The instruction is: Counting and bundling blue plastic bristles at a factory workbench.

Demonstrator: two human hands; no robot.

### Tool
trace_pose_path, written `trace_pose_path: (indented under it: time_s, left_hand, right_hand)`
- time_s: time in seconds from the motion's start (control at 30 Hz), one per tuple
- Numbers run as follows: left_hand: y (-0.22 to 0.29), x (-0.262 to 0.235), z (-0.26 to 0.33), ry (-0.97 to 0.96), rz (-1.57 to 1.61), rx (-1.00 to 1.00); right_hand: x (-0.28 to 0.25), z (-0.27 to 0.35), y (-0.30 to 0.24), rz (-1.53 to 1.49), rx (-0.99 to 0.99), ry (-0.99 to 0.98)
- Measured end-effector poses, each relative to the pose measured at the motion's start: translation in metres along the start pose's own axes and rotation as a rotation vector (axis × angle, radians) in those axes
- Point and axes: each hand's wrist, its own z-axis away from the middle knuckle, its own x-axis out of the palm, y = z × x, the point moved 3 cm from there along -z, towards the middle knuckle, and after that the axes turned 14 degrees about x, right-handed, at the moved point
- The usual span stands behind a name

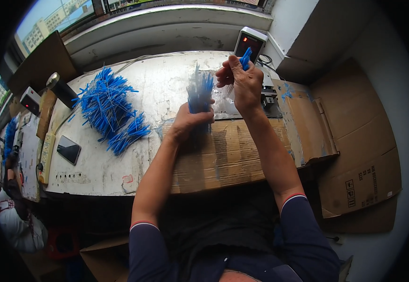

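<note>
My left hand (188, 121) grips an upright bundle of thin blue-tipped sticks (200, 91) above the worn white workbench (106, 164). My right hand (243, 84) is raised just to the right of the bundle, fingers closed on a small blue piece (245, 59) that pokes up above my fingers. A big loose heap of the same blue sticks (110, 110) lies on the bench to the left, well away from both hands.
A small white box with a red digit display (250, 43) stands behind my right hand. Flattened cardboard (232, 150) covers the bench front and right. A dark phone (68, 149) and a power strip (46, 157) lie at left. Another person (11, 211) sits far left.
</note>
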Motion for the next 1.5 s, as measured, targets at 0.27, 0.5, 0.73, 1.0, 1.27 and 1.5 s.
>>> trace_pose_path:
  time_s: [0.27,0.5,0.73,1.0,1.27,1.5]
  left_hand:
    - [-0.009,-0.008,0.0,-0.026,-0.064,-0.002]
    - [-0.004,-0.013,0.002,0.067,-0.031,-0.015]
    - [-0.004,-0.014,0.0,0.102,0.05,-0.002]
    - [-0.006,-0.016,-0.002,0.143,0.012,0.009]
    - [-0.006,-0.023,-0.003,0.284,0.084,0.078]
    - [-0.005,-0.025,-0.003,0.283,0.019,0.097]
  right_hand:
    - [-0.009,-0.028,-0.039,-0.038,-0.207,0.044]
    - [-0.022,-0.034,-0.048,-0.014,-0.136,-0.009]
    - [-0.031,-0.013,-0.005,-0.099,0.029,0.089]
    - [-0.018,-0.001,0.022,-0.139,0.041,0.092]
    - [-0.008,0.009,0.031,-0.07,-0.012,0.074]
    - [-0.004,0.017,0.049,-0.032,0.005,0.066]
